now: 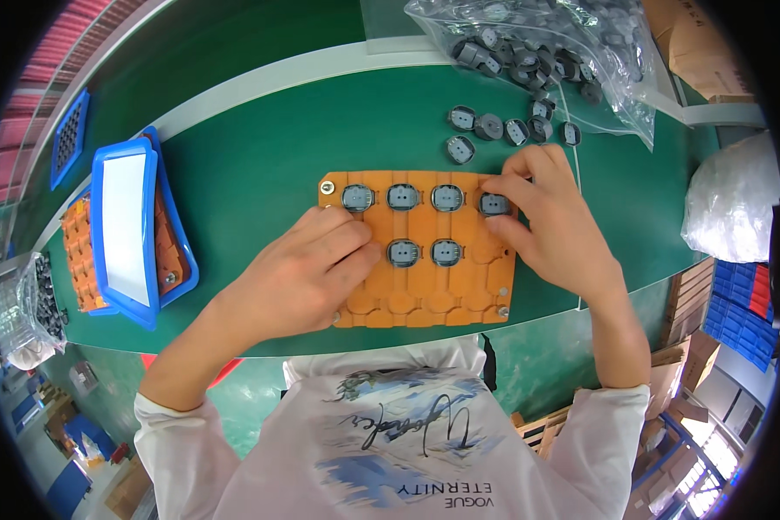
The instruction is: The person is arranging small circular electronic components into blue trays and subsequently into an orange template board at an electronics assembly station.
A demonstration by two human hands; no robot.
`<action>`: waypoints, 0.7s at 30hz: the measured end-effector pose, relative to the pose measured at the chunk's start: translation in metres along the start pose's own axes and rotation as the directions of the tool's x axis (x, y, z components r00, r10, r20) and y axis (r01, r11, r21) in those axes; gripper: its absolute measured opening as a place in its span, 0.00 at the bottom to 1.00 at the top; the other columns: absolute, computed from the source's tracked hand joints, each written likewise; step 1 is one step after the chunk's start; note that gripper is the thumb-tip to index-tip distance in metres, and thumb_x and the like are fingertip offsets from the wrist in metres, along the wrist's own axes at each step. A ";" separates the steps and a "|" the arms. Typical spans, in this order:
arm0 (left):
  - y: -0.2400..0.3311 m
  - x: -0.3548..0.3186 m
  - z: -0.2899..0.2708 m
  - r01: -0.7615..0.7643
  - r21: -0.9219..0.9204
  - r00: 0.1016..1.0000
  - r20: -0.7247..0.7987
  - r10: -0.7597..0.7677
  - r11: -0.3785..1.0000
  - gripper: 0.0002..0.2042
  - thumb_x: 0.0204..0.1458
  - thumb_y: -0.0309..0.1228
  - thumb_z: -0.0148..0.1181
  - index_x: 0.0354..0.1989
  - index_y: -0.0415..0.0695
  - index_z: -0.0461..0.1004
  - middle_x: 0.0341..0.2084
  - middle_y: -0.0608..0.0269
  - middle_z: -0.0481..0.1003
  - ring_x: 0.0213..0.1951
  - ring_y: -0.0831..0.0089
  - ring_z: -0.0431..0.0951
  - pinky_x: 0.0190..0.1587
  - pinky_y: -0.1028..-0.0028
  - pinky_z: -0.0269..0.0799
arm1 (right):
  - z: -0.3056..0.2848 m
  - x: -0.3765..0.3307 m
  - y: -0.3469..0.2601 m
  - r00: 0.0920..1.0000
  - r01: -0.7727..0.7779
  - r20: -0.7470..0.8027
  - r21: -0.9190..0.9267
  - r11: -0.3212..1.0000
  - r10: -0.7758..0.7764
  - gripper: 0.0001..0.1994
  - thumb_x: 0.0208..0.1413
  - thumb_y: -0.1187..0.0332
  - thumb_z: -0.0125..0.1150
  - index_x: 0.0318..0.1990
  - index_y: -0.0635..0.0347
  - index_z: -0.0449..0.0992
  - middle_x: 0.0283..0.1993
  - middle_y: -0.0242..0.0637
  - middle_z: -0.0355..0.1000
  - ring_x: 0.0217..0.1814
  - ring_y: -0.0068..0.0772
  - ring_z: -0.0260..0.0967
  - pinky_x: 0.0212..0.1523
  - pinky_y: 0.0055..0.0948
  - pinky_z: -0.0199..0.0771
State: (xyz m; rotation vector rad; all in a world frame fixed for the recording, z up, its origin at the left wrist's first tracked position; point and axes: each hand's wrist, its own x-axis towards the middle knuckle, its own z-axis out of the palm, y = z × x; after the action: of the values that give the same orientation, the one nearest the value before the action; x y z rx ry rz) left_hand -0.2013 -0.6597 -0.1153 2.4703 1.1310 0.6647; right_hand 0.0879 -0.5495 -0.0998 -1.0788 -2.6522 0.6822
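Note:
An orange holder plate (425,299) with round pockets lies on the green table in front of me. Several small grey round parts sit in its pockets, such as one in the top row (403,198) and one in the second row (446,252). My right hand (550,221) pinches a grey round part (494,204) at the top right pocket. My left hand (308,273) rests flat on the plate's left side, fingers on the second row, holding nothing.
Loose grey parts (503,130) lie just beyond the plate, below a clear bag (546,52) full of them. Blue trays (126,230) with an orange plate stand at the left. Another white bag (732,204) sits at the right, cardboard boxes behind.

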 end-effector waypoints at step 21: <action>0.007 0.002 0.001 0.131 0.043 0.990 -0.064 -0.128 0.990 0.16 0.39 0.21 0.69 0.40 0.35 0.79 0.34 0.57 0.70 0.40 0.59 0.71 0.45 0.62 0.69 | 0.001 0.008 0.014 0.996 0.092 0.017 -0.061 0.994 -0.091 0.17 0.44 0.72 0.74 0.43 0.64 0.81 0.46 0.36 0.68 0.55 0.43 0.62 0.55 0.36 0.65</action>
State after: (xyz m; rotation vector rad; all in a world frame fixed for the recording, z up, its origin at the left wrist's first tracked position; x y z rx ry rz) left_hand -0.1953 -0.6624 -0.1123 2.4045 1.3322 0.6874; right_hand 0.0901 -0.5351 -0.1072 -0.9637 -2.7317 0.5964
